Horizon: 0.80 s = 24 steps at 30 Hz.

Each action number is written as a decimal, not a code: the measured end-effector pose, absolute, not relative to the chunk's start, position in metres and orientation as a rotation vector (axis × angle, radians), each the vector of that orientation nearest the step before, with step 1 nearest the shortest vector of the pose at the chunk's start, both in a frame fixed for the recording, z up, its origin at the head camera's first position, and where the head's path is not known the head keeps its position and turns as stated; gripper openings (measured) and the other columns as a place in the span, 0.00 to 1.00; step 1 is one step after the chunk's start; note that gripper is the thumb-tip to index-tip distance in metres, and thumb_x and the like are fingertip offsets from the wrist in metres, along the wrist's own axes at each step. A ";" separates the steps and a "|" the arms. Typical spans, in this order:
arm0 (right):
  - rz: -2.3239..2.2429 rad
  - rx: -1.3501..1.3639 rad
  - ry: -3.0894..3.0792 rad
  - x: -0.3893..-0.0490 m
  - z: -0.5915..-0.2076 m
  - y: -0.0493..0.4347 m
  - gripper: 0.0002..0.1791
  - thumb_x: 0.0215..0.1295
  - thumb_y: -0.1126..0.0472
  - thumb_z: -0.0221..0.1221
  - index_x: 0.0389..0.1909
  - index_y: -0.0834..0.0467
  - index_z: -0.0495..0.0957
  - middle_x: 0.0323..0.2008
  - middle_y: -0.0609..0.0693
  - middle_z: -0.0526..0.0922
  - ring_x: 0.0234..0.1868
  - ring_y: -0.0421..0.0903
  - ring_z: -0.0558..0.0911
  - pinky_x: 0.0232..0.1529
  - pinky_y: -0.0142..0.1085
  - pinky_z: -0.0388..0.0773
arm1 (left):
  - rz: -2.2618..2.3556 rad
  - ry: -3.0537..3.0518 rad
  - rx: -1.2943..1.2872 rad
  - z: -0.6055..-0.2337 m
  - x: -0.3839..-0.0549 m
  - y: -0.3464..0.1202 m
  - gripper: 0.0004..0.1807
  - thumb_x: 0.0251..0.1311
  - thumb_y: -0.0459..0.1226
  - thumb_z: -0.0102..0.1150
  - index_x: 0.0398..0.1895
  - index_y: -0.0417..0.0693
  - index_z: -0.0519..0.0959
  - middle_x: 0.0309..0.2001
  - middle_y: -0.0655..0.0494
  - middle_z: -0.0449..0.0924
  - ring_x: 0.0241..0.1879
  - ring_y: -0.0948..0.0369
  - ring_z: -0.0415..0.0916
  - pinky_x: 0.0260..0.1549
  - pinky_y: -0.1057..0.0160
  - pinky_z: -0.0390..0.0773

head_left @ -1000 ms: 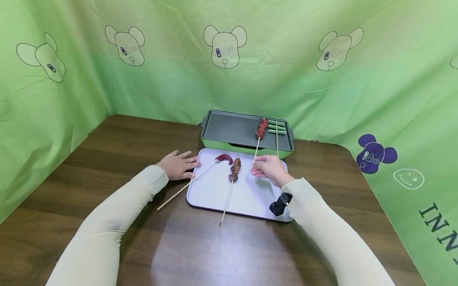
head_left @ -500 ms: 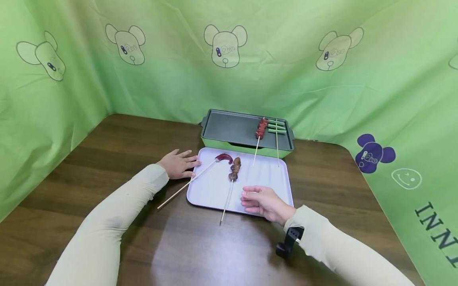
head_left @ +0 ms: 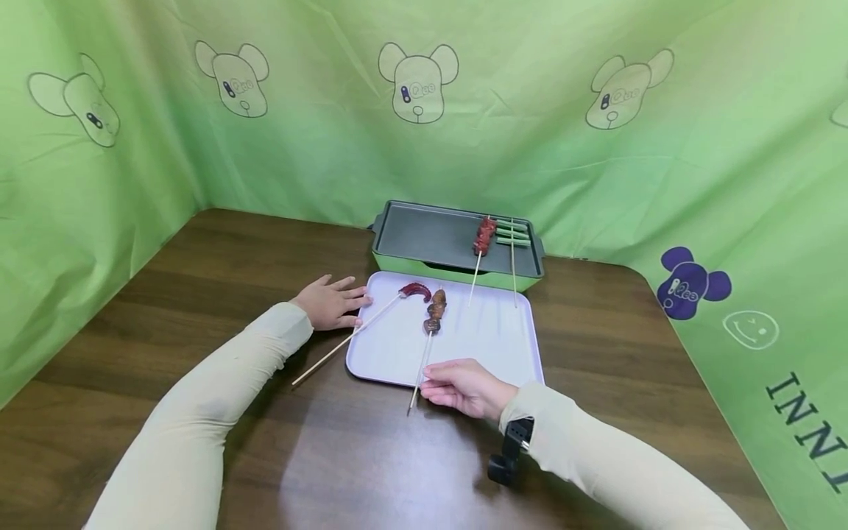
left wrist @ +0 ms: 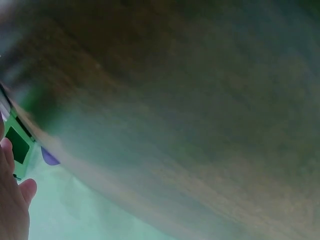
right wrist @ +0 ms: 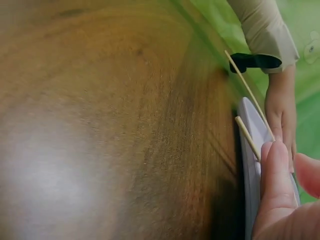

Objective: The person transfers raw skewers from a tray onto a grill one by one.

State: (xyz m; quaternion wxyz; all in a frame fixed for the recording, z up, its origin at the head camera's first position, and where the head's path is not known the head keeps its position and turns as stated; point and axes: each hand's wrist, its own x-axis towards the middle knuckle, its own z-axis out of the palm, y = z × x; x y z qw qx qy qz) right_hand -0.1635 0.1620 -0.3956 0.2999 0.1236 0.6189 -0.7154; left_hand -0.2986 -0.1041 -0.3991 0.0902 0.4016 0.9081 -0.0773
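Brown-chunk skewer: lies on the near half of the tray, between the two hands; its food part [head_left: 434, 312] is well inside the rim while its bare stick runs out over the near edge above the bench, which presumably leaves a handle free to be taken from below or from the side.
Right hand: the hand [head_left: 467, 388] is at that stick near the tray's near rim, fingers bent, thumb toward the stick; the right wrist view shows a gap by the thumb, so whether it truly pinches cannot be told. Meeting the stick there likely spares the food part.
Curled red skewer: its food part [head_left: 416, 291] rests on the tray left of the brown one, the stick slanting out across the left rim, probably because it is too long to fit inside.
Left hand: the hand [head_left: 327, 303] is flat with fingers spread, fingertips on the tray's left rim, gripping nothing; it seems to steady the tray.
Tray: the white tray [head_left: 490, 335] lies just in front of the grill, perhaps to keep reaches short.
Grill: on its dark plate [head_left: 424, 232], toward the right end, a red-chunk skewer [head_left: 485, 237] and a green skewer [head_left: 513, 234] lie side by side, sticks jutting over the front, likely to keep handles off the cooking surface.
Surroundings: the wooden bench [head_left: 596, 353] carries everything, before a green printed curtain [head_left: 318, 132].
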 end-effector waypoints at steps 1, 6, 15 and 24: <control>-1.887 0.333 1.647 -0.166 -0.396 0.160 0.14 0.70 0.72 0.48 0.52 0.77 0.67 0.20 0.51 0.82 0.20 0.38 0.83 0.26 0.26 0.79 | -0.226 2.702 1.200 -0.400 -0.299 -0.104 0.32 0.71 0.57 0.37 0.73 0.52 0.61 0.73 0.52 0.55 0.72 0.46 0.46 0.63 0.37 0.52; -1.827 0.338 1.696 -0.177 -0.397 0.153 0.08 0.69 0.72 0.51 0.44 0.73 0.72 0.17 0.50 0.81 0.18 0.37 0.82 0.24 0.26 0.78 | -0.214 2.713 1.203 -0.403 -0.300 -0.105 0.32 0.71 0.57 0.38 0.72 0.53 0.62 0.73 0.53 0.56 0.72 0.46 0.47 0.63 0.36 0.52; -1.751 0.360 1.774 -0.184 -0.400 0.151 0.03 0.67 0.72 0.53 0.35 0.65 0.74 0.15 0.48 0.78 0.14 0.35 0.78 0.19 0.25 0.76 | -0.204 2.720 1.228 -0.403 -0.298 -0.103 0.32 0.70 0.56 0.39 0.72 0.53 0.63 0.72 0.52 0.57 0.72 0.46 0.48 0.62 0.36 0.53; -1.822 0.352 1.779 -0.183 -0.397 0.151 0.07 0.65 0.76 0.52 0.43 0.67 0.70 0.20 0.50 0.79 0.19 0.39 0.80 0.23 0.29 0.79 | -0.214 2.725 1.224 -0.404 -0.301 -0.106 0.31 0.71 0.56 0.39 0.72 0.53 0.63 0.72 0.52 0.57 0.72 0.46 0.48 0.63 0.36 0.52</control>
